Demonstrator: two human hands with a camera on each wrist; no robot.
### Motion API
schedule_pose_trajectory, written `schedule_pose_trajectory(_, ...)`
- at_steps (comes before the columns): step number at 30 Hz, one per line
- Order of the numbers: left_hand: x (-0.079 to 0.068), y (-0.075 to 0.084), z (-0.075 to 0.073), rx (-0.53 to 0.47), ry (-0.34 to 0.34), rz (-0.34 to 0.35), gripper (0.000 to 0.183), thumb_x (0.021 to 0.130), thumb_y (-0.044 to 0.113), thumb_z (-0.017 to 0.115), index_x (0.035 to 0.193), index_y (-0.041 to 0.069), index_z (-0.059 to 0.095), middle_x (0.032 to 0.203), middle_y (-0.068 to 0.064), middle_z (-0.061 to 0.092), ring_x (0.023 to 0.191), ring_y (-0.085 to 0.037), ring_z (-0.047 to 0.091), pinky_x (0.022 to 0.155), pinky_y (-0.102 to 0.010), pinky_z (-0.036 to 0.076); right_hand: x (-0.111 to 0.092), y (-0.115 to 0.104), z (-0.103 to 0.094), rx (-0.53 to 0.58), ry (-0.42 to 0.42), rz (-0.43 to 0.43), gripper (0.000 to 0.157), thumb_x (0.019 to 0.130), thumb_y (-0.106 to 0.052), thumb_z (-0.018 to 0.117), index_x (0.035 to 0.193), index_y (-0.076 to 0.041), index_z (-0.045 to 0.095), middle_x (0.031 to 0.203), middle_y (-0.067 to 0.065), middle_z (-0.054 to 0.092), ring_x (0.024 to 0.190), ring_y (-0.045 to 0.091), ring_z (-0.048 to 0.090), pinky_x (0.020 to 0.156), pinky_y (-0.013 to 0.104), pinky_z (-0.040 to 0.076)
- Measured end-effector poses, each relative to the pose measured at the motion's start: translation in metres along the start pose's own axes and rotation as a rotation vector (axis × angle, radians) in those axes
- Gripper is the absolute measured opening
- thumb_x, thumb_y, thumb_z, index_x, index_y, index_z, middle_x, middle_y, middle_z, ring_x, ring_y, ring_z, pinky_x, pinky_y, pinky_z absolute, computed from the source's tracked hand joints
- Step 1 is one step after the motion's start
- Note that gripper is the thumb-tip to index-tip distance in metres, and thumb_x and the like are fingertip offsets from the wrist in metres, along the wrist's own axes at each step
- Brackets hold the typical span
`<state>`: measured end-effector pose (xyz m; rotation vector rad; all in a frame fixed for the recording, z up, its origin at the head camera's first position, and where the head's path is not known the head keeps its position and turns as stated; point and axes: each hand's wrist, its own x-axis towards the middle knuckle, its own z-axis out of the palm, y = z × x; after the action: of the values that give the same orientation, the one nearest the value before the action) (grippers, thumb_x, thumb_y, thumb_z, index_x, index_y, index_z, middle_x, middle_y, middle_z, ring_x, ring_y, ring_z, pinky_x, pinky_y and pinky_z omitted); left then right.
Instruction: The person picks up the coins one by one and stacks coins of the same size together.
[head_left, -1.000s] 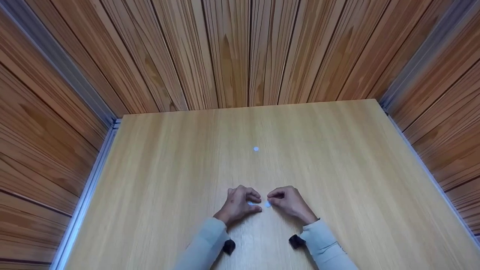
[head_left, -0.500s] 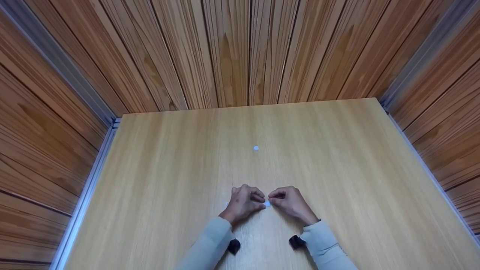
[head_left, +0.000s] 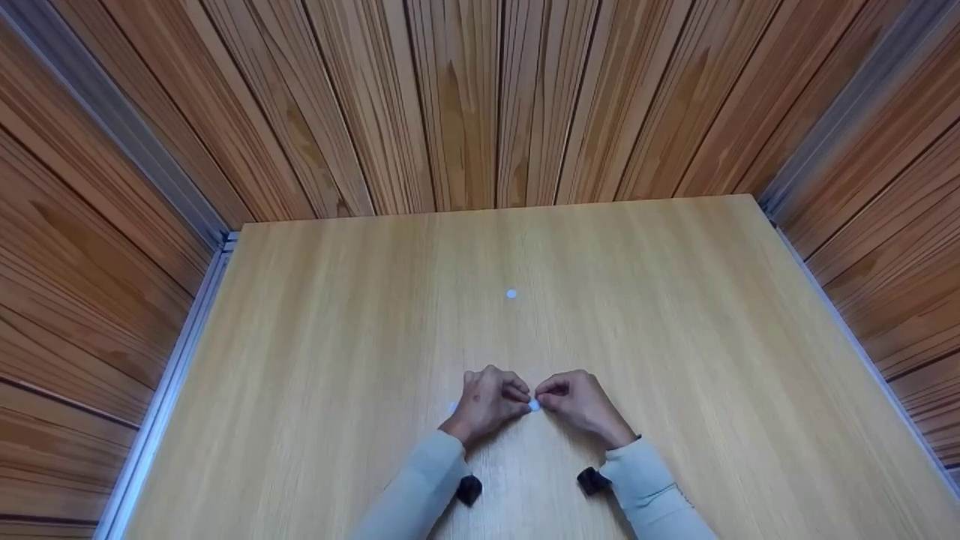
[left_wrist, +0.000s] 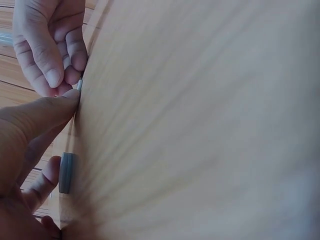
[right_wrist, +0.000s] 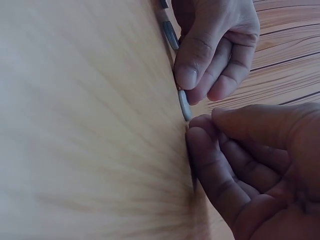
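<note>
Between the two hands a small pale disc (head_left: 535, 405) lies flat on the wooden table. My left hand (head_left: 487, 401) pinches its left edge with thumb and index finger, the thumb covering part of it in the left wrist view. From the right, my right hand (head_left: 577, 405) has curled fingers, thumb against index, with fingertips right at the disc's other edge (right_wrist: 185, 105). A thicker-looking grey disc (left_wrist: 66, 172) stands out close to my left hand's curled lower fingers. Another pale disc (head_left: 453, 406) shows just left of the left hand, partly hidden by it.
Farther back on the table (head_left: 637, 300) lies a lone pale disc (head_left: 511, 294). Wood-plank walls (head_left: 465, 105) close off the back and both sides, with metal rails along the table's side edges. A black wrist camera (head_left: 469, 490) hangs under the left cuff.
My left hand has moved right, its thumb and index closing in on the disc beside the right hand; a disc formerly between its fingers is now hidden. The right hand stays almost still.
</note>
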<state>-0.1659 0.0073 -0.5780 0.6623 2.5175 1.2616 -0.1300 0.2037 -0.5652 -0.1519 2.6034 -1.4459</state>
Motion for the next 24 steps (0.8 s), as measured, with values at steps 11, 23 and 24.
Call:
schedule_pose_trajectory(11, 0.001, 0.0, -0.001, -0.012, -0.001, -0.016, 0.012, 0.082, 0.016, 0.084, 0.091, 0.019, 0.077, 0.077, 0.017, 0.073, 0.085, 0.003, 0.066, 0.089, -0.043, 0.026, 0.001, -0.002, -0.001, 0.06, -0.03, 0.032, 0.007, 0.09, 0.001, 0.07, 0.092, -0.002, 0.076, 0.088, 0.005, 0.073, 0.076, 0.013, 0.065, 0.066, 0.024, 0.051)
schedule_pose_trajectory(23, 0.001, 0.001, -0.001, -0.002, -0.013, -0.035, 0.014, 0.081, 0.016, 0.084, 0.093, 0.018, 0.077, 0.078, 0.018, 0.073, 0.089, 0.0, 0.065, 0.086, -0.04, 0.026, 0.013, 0.002, -0.014, 0.031, 0.012, 0.059, 0.009, 0.091, -0.002, 0.07, 0.099, 0.0, 0.074, 0.093, 0.007, 0.073, 0.082, 0.015, 0.066, 0.068, 0.025, 0.051)
schedule_pose_trajectory(24, 0.001, 0.001, -0.002, -0.006, -0.017, -0.045, 0.014, 0.081, 0.017, 0.084, 0.092, 0.019, 0.077, 0.078, 0.018, 0.072, 0.089, 0.0, 0.065, 0.085, -0.04, 0.026, 0.015, 0.002, -0.015, 0.03, 0.019, 0.063, 0.01, 0.091, -0.001, 0.07, 0.101, 0.001, 0.073, 0.093, 0.007, 0.073, 0.083, 0.016, 0.066, 0.068, 0.024, 0.051)
